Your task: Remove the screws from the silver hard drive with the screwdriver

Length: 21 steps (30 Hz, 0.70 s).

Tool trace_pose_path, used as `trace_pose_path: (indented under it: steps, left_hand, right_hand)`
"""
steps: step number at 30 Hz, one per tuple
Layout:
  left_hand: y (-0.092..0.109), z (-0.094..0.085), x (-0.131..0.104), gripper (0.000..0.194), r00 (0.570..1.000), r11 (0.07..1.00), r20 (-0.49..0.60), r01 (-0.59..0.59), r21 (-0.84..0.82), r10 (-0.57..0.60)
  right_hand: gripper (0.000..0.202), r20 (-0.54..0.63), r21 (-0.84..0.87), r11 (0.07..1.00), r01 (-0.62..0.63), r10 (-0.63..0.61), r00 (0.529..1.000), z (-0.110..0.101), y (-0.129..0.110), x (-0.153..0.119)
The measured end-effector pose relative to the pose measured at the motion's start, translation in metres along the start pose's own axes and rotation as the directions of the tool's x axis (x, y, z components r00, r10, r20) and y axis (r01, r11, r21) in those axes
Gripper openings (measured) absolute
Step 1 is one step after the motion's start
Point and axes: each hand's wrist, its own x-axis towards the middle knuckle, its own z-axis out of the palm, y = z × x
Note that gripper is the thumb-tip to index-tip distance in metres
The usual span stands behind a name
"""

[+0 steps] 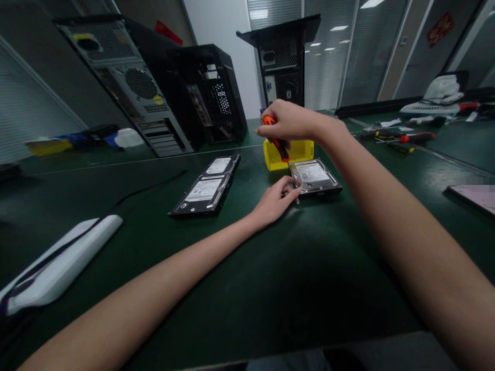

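My right hand [284, 121] is wrapped around a screwdriver [276, 141] with an orange and black handle. The tool slants down, its tip end at the far left corner of a hard drive [315, 175] lying label up on the green table. My left hand [276, 198] grips the near left edge of that drive with bent fingers. Something small and pale pokes out under its thumb, too small to name. Behind the drive stands a yellow bin [273, 157], partly hidden by my right hand. Two more hard drives [204, 190] lie end to end on the left.
Open computer cases [143, 82] stand at the back left, another case [284, 67] behind the bin. Screwdrivers and pliers [417, 138] lie at the far right. A white device with a black cord [65, 257] is at the left, and a flat pinkish object [475, 196] at the right edge.
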Motion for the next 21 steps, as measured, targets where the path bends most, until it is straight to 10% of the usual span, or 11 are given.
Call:
trace_pose_path:
  steps: [21]
  left_hand:
    - [-0.0050, 0.0021, 0.0000, 0.035, 1.000, 0.997, 0.004, -0.021, -0.078, 0.021]
  right_hand:
    - [0.015, 0.027, 0.005, 1.000, -0.025, 0.025, 0.999, -0.0005, 0.0002, 0.0005]
